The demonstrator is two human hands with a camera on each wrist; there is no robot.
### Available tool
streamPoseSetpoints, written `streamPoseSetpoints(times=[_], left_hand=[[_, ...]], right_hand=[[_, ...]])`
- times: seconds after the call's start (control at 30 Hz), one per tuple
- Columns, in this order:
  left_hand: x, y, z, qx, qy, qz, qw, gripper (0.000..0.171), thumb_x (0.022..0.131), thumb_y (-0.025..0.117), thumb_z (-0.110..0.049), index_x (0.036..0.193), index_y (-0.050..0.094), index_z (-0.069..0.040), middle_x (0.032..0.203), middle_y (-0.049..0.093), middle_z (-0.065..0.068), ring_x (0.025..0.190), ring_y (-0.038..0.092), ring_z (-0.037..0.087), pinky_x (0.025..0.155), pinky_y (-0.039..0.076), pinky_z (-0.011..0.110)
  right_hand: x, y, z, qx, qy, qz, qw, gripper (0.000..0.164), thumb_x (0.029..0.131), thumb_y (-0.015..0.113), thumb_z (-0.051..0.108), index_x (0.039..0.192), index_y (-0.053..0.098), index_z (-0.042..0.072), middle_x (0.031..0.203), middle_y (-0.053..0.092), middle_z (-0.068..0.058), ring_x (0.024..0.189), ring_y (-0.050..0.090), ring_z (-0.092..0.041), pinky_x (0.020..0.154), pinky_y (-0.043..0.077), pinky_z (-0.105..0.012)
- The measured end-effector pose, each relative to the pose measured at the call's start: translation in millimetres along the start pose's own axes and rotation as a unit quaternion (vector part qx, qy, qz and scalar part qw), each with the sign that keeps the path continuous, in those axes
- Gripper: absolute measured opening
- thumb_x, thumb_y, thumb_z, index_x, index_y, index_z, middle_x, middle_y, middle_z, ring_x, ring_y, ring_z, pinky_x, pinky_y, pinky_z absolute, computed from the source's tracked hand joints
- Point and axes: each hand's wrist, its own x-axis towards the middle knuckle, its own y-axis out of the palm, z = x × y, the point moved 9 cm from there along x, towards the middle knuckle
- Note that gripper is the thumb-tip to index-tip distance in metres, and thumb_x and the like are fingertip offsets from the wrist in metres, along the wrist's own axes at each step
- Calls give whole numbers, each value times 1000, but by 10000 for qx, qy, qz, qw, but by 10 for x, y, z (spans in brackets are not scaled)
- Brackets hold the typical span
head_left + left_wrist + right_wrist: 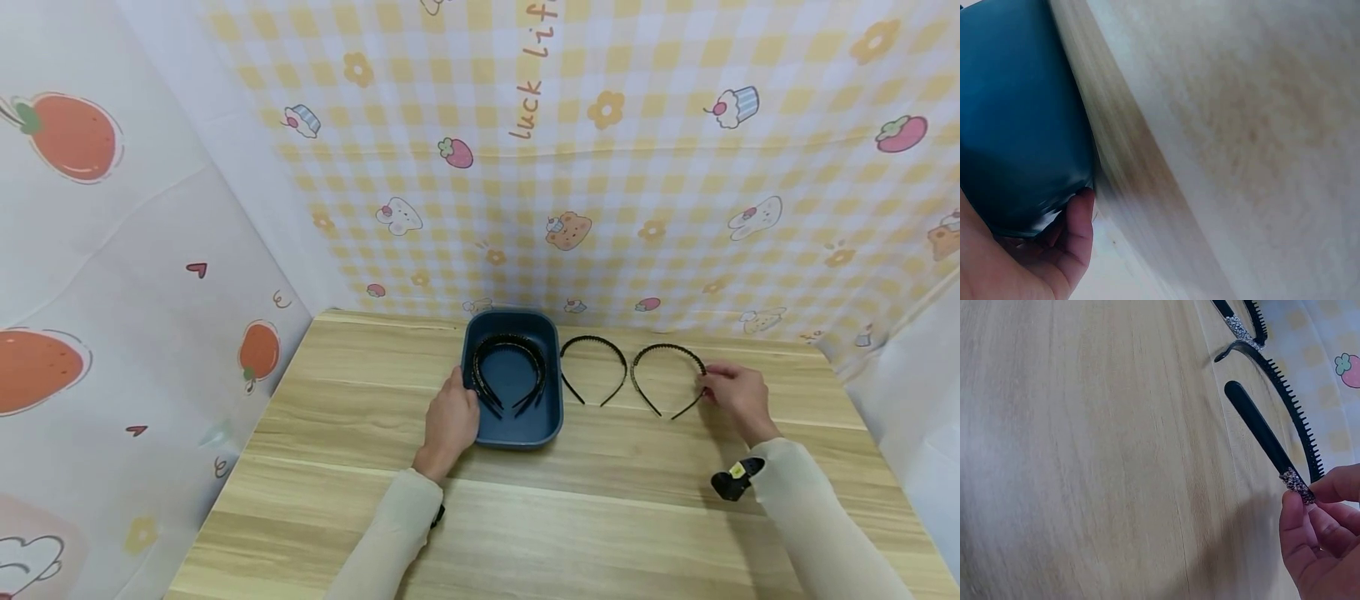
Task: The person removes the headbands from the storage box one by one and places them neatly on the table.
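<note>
My right hand (pixel 738 398) pinches the right side of a black headband (pixel 666 347) at the right of the row. In the right wrist view, thumb and fingers of the right hand (pixel 1322 528) close on a sparkly part of that toothed headband (pixel 1260 428). A second headband (pixel 594 339) lies to its left, beside the blue tray (pixel 517 442). My left hand (pixel 452 417) holds the tray's left wall; in the left wrist view, its fingers (pixel 1080 225) curl at the tray's corner. Several black headbands (pixel 510 340) lie overlapping inside the tray.
All of it is on a light wood-grain table (pixel 600 517). A yellow-checked patterned cloth (pixel 525 192) rises behind the table's back edge. More pale cloth (pixel 150 275) hangs at the left side.
</note>
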Motion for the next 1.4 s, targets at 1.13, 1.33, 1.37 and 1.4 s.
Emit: streamPoseSetpoints(times=[1.13, 1.33, 1.37, 1.4], left_hand=[[2, 1, 1, -35, 35, -29, 10000, 48, 103, 43, -13, 145, 40, 9, 134, 58, 25, 69, 63, 23, 67, 56, 41], [-5, -9, -6, -43, 65, -51, 10000, 48, 102, 44, -12, 145, 40, 10, 131, 59, 25, 68, 63, 23, 64, 55, 40], [-6, -8, -6, -42, 63, -45, 10000, 48, 102, 44, -12, 145, 40, 10, 131, 60, 25, 67, 62, 22, 63, 55, 40], [-7, -8, -6, -39, 60, -44, 10000, 48, 103, 44, -12, 145, 40, 10, 130, 60, 25, 66, 62, 22, 62, 55, 39]], right_hand=[[92, 50, 10, -219, -250, 36, 9994, 38, 96, 58, 6, 128, 56, -16, 84, 70, 4, 65, 65, 2, 66, 57, -21], [91, 37, 2, -259, -308, -14, 9992, 37, 96, 59, 5, 127, 57, -16, 92, 72, -5, 66, 65, 3, 66, 56, -20], [92, 38, 2, -228, -338, -14, 9992, 37, 95, 59, 4, 126, 57, -16, 90, 71, -3, 66, 65, 3, 66, 56, -20], [91, 39, 1, -201, -373, -19, 9991, 37, 95, 59, 4, 126, 57, -16, 87, 71, 0, 66, 65, 3, 66, 56, -19]])
